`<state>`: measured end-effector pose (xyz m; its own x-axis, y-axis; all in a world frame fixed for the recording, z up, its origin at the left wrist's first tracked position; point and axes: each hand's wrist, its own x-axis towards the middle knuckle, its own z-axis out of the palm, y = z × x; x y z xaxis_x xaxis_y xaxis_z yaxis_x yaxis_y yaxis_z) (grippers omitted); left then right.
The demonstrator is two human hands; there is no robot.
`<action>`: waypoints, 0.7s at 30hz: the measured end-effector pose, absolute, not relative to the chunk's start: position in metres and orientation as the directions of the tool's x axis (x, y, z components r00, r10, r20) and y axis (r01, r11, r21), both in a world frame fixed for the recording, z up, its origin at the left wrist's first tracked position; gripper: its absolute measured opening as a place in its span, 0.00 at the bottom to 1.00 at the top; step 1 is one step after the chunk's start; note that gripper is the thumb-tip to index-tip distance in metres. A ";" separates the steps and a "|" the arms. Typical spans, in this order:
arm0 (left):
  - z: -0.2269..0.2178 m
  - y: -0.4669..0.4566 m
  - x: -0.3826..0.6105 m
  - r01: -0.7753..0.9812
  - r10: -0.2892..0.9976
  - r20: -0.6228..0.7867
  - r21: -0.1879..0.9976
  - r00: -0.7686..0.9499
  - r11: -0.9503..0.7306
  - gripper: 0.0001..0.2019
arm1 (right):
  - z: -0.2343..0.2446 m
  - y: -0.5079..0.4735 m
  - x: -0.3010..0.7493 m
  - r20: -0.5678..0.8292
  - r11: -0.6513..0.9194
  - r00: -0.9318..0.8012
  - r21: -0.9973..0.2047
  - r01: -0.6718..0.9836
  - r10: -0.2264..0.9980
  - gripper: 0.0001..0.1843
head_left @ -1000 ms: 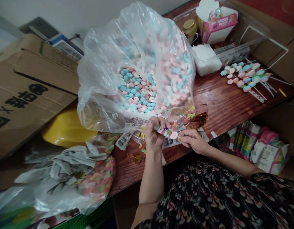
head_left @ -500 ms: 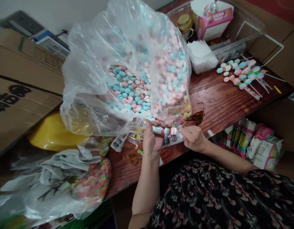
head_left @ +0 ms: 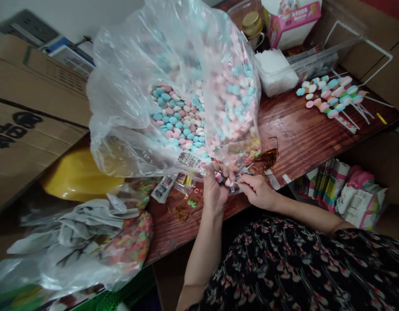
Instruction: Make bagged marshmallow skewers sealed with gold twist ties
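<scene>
My left hand (head_left: 215,195) is closed around a candy skewer (head_left: 229,182), its thumb and fingers covering much of it. White, blue and pink pieces show between the fingers, and part looks wrapped in clear plastic. At the skewer's pink end, my right hand (head_left: 259,192) pinches what looks like the thin white stick. Just behind both hands sits a large clear plastic bag (head_left: 121,121) full of pink, blue and white candies (head_left: 178,123). Printed wrappers (head_left: 164,188) and a few green and red candy rings (head_left: 192,203) lie left of my left hand.
Finished-looking candy skewers (head_left: 335,97) lie on the wooden table (head_left: 293,134) at right. Behind them stands a clear bin (head_left: 306,65) with a pink box (head_left: 295,23). At left are a cardboard box (head_left: 34,95) and a bag of colourful gummies (head_left: 130,242). Gold twist ties (head_left: 267,159) lie near the big bag.
My left hand has turned and its fingers have come down over the skewer, hiding more of it. My right hand has moved left, closer to it. The view has shifted slightly.
</scene>
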<state>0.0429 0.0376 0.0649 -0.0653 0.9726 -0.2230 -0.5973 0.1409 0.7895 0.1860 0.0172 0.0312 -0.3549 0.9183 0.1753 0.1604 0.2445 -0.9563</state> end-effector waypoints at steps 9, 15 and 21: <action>0.061 0.039 0.019 -0.528 0.930 -0.353 0.773 0.103 0.352 0.33 | 0.024 0.030 0.213 0.119 0.196 -0.340 -0.959 0.204 0.933 0.09; 0.064 0.045 0.021 -0.580 0.928 -0.371 0.751 0.023 0.315 0.25 | 0.031 0.030 0.213 -0.092 -0.146 -0.456 -0.986 -0.085 0.885 0.11; 0.067 0.047 0.026 -0.720 0.924 -0.365 0.672 -0.118 0.174 0.11 | 0.026 0.028 0.210 -0.153 -0.361 -0.552 -0.887 -0.289 0.819 0.10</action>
